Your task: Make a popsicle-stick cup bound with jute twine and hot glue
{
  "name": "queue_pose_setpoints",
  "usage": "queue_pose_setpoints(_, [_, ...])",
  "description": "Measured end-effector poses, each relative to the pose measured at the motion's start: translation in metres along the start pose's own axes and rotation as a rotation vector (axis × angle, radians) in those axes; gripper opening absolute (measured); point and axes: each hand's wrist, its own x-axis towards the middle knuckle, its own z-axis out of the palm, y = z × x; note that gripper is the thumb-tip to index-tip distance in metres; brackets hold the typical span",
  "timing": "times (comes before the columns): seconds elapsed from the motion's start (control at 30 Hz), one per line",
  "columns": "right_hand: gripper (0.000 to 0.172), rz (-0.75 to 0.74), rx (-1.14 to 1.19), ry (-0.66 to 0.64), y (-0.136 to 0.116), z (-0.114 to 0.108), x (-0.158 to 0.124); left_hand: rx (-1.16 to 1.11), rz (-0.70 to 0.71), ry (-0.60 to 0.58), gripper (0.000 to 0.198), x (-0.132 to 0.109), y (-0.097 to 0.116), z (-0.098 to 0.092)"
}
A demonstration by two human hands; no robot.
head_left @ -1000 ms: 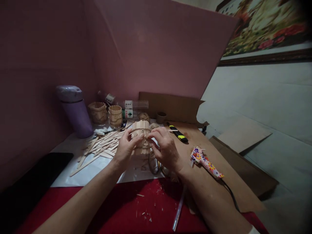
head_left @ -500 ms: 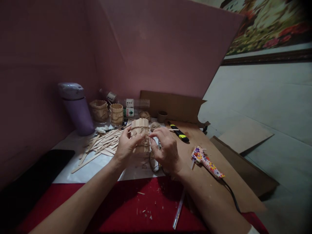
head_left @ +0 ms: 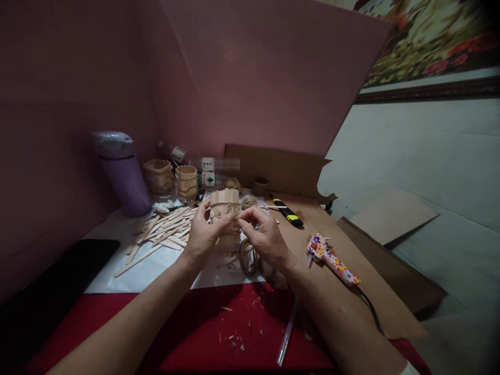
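A small cup of upright wooden sticks [head_left: 225,198], with twine around it, is held near the middle of the table. My left hand [head_left: 205,229] is wrapped round its left side, the thumb across the front. My right hand [head_left: 265,237] is at the cup's right side, thumb and index finger pinched together at the twine; what lies between the fingertips is too small to make out. Below the right hand hangs a loop of twine [head_left: 247,258]. Loose wooden sticks [head_left: 166,232] lie in a pile left of the cup.
Two stick cups [head_left: 186,183] and a purple bottle [head_left: 127,179] stand at the back left. A yellow-black cutter [head_left: 287,211] and a flowered glue gun [head_left: 332,260] lie on cardboard [head_left: 375,307] at the right. A clear glue stick [head_left: 287,333] lies in front.
My right hand's fingers have closed in a tighter pinch beside the cup, and the hand has turned slightly. The twine loop below it shows more. My left hand has barely moved.
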Motion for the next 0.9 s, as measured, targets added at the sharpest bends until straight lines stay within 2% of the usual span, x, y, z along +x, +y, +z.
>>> queue_pose_setpoints(0.17, [0.017,-0.396,-0.362,0.007,0.007,-0.006,0.001,-0.015,-0.057,-0.022,0.075,0.002,-0.005,-0.002])
queue_pose_setpoints(0.27, [0.023,-0.531,-0.538,0.001,0.011,-0.007,0.002,-0.040,-0.102,-0.016,0.077,0.003,-0.006,-0.002])
queue_pose_setpoints(0.43, [0.021,-0.524,-0.542,0.083,0.011,-0.002,0.000,-0.055,-0.071,-0.015,0.076,0.005,-0.005,-0.001])
queue_pose_setpoints(0.57, [0.024,-0.601,-0.649,0.070,0.009,-0.003,0.000,-0.080,-0.120,-0.015,0.074,0.003,-0.003,0.000])
queue_pose_setpoints(0.7, [0.023,-0.621,-0.709,0.061,0.008,-0.008,0.000,-0.160,-0.231,-0.098,0.062,-0.002,0.002,0.001])
queue_pose_setpoints(0.8, [0.021,-0.633,-0.735,0.080,0.008,-0.010,0.000,-0.201,-0.252,-0.161,0.049,-0.006,0.005,0.001])
queue_pose_setpoints(0.9, [0.019,-0.645,-0.759,0.086,0.007,-0.010,-0.001,-0.197,-0.246,-0.174,0.054,-0.006,0.006,0.003])
